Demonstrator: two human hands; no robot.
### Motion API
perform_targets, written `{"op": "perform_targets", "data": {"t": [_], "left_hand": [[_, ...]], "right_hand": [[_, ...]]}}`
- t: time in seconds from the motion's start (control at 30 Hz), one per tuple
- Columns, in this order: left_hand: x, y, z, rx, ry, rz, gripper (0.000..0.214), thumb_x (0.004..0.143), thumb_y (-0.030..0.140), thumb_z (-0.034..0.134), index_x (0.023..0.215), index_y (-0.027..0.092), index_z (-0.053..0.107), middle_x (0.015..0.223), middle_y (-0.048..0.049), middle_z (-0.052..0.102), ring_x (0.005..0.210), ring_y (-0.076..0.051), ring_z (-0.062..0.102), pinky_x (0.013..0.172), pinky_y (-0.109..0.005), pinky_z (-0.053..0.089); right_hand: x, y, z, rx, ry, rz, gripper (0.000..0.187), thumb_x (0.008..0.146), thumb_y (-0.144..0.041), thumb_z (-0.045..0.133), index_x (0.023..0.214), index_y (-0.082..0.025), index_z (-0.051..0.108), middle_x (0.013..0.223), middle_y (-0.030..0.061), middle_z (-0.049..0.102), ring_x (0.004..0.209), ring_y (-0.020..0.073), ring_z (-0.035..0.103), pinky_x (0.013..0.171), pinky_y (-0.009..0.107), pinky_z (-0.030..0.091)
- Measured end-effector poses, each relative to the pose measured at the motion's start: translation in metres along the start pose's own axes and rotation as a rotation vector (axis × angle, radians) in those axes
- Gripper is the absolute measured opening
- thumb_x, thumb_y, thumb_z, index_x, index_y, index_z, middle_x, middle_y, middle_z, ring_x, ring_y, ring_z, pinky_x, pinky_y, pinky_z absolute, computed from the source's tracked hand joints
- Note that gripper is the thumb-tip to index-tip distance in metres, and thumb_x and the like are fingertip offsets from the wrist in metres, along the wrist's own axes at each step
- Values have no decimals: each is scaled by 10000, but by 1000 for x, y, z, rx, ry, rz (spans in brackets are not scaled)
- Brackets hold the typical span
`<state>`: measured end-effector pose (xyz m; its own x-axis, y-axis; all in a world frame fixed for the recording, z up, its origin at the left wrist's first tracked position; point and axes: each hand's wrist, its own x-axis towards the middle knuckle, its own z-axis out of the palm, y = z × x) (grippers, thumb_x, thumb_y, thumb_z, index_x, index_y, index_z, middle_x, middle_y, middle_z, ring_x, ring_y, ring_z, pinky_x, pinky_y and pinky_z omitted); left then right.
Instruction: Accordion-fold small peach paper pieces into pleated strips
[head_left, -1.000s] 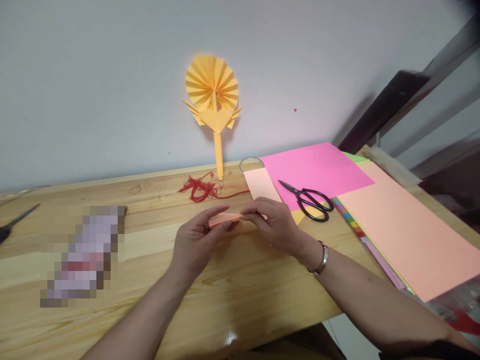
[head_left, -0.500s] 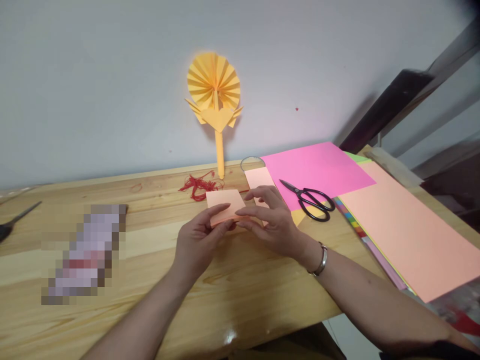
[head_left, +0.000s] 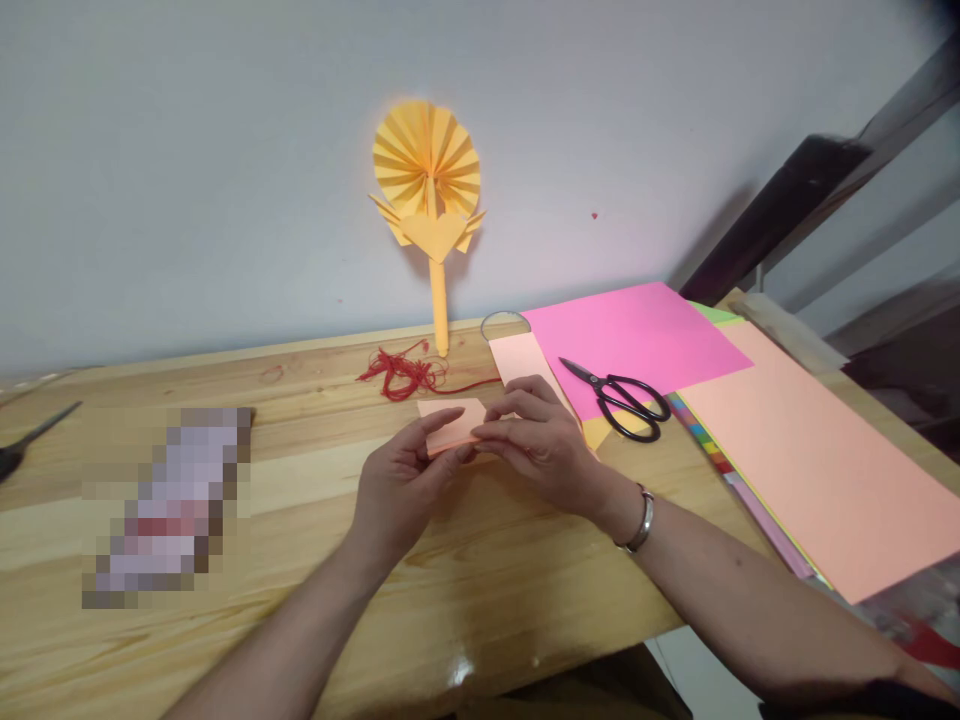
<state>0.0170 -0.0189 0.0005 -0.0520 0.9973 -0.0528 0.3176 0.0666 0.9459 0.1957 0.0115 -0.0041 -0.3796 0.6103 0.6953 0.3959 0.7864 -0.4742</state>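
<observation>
Between my two hands, a little above the wooden table, is a small piece of folded peach paper (head_left: pixel 448 424). My left hand (head_left: pixel 401 490) grips its left side, thumb below and fingers at the top face. At the right end, my right hand (head_left: pixel 544 440) pinches the paper's near edge with thumb and fingertips; part of the paper is hidden behind these fingers. A peach paper strip (head_left: pixel 519 352) lies on the table just behind my right hand. Black-handled scissors (head_left: pixel 619 400) rest to the right, on a pink sheet (head_left: pixel 630 340).
A yellow paper fan flower (head_left: pixel 427 160) leans upright against the wall. Tangled red string (head_left: pixel 401 375) lies at its foot. Large peach sheets (head_left: pixel 817 450) cover the table's right side. A blurred-out object (head_left: pixel 172 500) and a dark tool (head_left: pixel 37 435) lie left.
The far edge of the peach paper has come down toward me, so less of its face shows. My right fingers have closed in on its edge.
</observation>
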Motion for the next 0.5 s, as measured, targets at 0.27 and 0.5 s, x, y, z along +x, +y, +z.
{"op": "perform_targets", "data": {"t": [0.27, 0.5], "left_hand": [[-1, -3, -1, 44, -6, -2, 492, 701, 426, 687, 1135, 204, 616, 714, -17, 729, 671, -177, 682, 600, -248, 526], [-2, -2, 0, 62, -2, -6, 479, 692, 427, 692, 1114, 210, 627, 704, -5, 728, 641, -154, 667, 549, -212, 503]], "right_hand": [[-2, 3, 2, 34, -21, 9, 128, 826, -147, 594, 898, -212, 678, 859, 42, 638, 885, 176, 482, 769, 347, 489], [-1, 3, 2, 36, -30, 10, 111, 834, -147, 583, 864, -207, 670, 821, 42, 637, 847, 173, 489, 750, 344, 477]]}}
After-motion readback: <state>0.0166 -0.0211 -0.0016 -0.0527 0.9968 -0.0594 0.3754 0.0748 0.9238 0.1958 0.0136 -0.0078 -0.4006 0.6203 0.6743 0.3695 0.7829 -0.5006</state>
